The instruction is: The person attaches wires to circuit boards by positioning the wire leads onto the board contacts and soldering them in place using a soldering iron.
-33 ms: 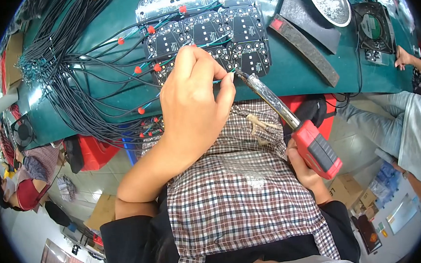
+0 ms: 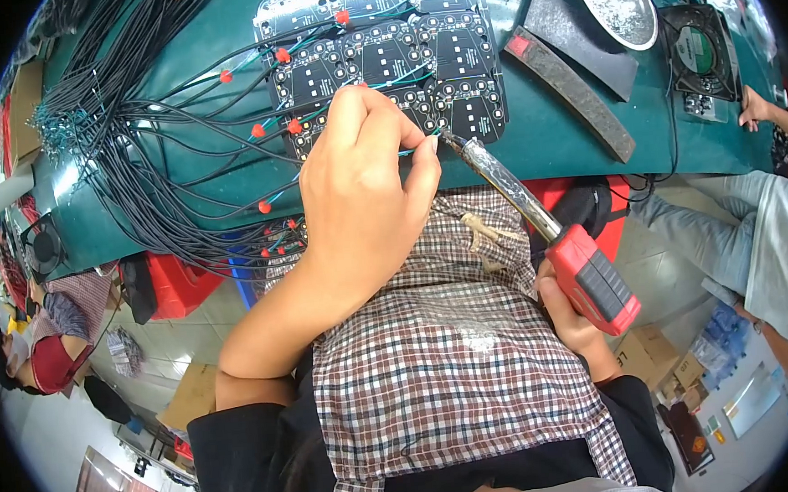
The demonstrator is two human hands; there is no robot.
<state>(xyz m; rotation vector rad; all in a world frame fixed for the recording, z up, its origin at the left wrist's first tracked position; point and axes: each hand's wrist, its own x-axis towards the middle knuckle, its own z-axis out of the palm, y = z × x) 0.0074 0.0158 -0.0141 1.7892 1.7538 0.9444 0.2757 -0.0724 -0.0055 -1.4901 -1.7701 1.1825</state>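
My left hand reaches over the near edge of a black circuit board panel. Thumb and forefinger are pinched on the thin end of a wire, which meets the board. Low on the right, my right hand is wrapped round the red and black handle of a soldering iron. The iron slants up to the left, its tip beside my left fingertips at the board's pads. Several black cables with red tags run from the left to the board; my left hand hides part of them.
Right of the panel lie a worn dark bar, a dark flat block and a metal bowl with pale bits. A small fan stands beyond. Another person's hand rests at the green table's right end.
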